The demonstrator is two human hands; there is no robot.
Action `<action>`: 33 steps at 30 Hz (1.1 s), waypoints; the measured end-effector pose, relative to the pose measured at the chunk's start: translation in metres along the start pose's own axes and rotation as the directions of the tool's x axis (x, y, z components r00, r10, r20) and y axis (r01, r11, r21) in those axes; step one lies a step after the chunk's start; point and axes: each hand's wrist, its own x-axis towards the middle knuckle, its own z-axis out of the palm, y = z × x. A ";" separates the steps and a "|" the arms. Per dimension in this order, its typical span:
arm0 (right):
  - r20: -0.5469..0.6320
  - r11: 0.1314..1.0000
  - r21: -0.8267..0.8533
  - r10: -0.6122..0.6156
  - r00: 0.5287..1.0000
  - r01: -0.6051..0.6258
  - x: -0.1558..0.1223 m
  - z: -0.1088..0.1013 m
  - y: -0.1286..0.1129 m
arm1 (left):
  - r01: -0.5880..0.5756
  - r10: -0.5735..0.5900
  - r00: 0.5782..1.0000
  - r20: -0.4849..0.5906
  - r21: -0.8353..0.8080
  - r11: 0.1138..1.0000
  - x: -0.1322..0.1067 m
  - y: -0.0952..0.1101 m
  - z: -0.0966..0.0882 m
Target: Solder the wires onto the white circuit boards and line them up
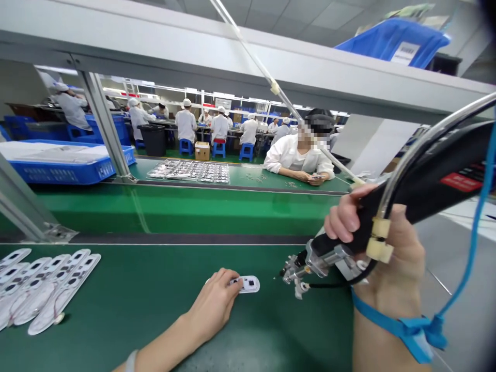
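Observation:
My left hand rests on the green bench with its fingers closed over a small white oblong part, pinning it to the mat. My right hand is wrapped round the black handle of an electric screwdriver. Its metal tip hangs just right of the white part, a little above the mat. A blue strap circles my right wrist and a blue cord runs up from it.
Several white oblong parts lie stacked at the left of the bench. A conveyor runs behind. Across it a seated person in white leans on a table beside a tray of parts. Blue crates stand left.

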 end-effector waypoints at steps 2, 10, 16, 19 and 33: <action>-0.002 1.000 -0.011 0.012 1.000 -0.012 0.001 0.002 0.006 | -0.002 0.002 1.000 -0.004 -0.078 0.997 0.004 0.000 0.003; -0.097 0.997 -0.040 0.064 0.993 -0.068 0.006 0.015 0.041 | 0.029 -0.036 0.999 -0.038 -0.177 0.984 0.005 0.002 0.007; -0.100 0.993 -0.071 0.089 0.991 -0.097 0.006 0.017 0.051 | 0.061 -0.063 0.998 -0.006 -0.174 0.983 0.006 0.004 0.004; -0.113 0.993 -0.078 0.081 0.990 -0.090 0.007 0.016 0.048 | 0.065 -0.066 0.998 0.003 -0.187 0.980 0.006 0.003 0.004; -0.109 0.993 -0.082 0.078 0.991 -0.087 0.005 0.016 0.047 | 0.055 -0.058 0.998 -0.008 -0.194 0.979 0.004 0.000 0.007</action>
